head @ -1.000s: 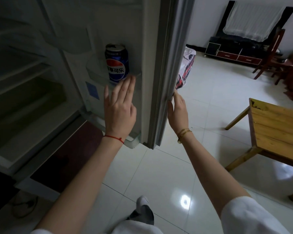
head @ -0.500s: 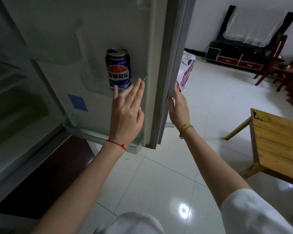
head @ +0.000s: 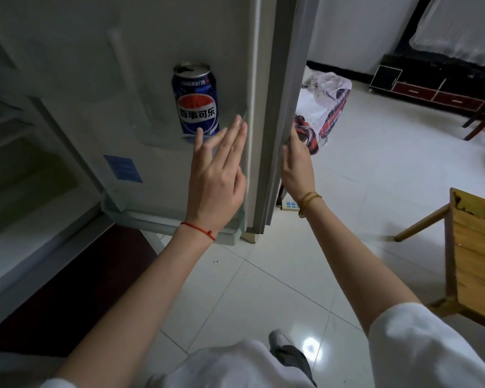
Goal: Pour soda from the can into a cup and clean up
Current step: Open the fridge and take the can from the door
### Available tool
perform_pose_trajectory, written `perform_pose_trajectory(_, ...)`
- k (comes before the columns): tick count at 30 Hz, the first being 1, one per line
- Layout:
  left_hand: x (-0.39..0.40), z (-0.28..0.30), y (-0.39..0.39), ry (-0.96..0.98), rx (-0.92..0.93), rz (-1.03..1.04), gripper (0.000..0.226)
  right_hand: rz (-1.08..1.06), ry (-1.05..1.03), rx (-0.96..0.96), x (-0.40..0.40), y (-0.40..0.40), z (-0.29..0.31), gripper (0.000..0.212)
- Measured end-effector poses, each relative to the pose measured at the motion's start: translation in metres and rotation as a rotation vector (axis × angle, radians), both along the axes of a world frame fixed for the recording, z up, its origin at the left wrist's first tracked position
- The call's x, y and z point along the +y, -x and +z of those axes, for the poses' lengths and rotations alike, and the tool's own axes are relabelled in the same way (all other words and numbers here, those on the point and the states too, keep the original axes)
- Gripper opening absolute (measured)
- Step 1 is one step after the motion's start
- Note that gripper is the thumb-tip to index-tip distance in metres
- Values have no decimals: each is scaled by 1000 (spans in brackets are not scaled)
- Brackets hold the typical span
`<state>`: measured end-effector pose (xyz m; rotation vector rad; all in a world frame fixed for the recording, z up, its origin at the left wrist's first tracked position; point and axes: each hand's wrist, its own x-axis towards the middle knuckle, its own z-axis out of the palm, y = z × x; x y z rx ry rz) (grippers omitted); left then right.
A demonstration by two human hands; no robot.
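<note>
A blue soda can (head: 196,99) with an opened top stands upright on a clear shelf inside the fridge door (head: 151,79). My left hand (head: 217,177) is flat with straight fingers, its fingertips at the shelf's front just below and right of the can, holding nothing. My right hand (head: 296,166) grips the outer edge of the fridge door, fingers wrapped round the edge and partly hidden behind it. No cup is in view.
The fridge's open interior (head: 25,163) lies to the left. A wooden table (head: 476,247) stands at the right. A pile of cloth (head: 322,107) lies on the white tiled floor behind the door, with dark furniture (head: 431,85) along the far wall.
The fridge door has swung left toward the fridge body, carrying the can with it. Both hands stay on the door and move with it.
</note>
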<state>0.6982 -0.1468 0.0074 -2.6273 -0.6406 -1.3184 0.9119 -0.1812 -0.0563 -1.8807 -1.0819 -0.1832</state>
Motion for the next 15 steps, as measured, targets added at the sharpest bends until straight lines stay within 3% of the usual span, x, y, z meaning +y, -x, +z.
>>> perform_pose_trajectory(15,7,4,-84,50,-27,266,60,287,-13,58,45,-78,6,51)
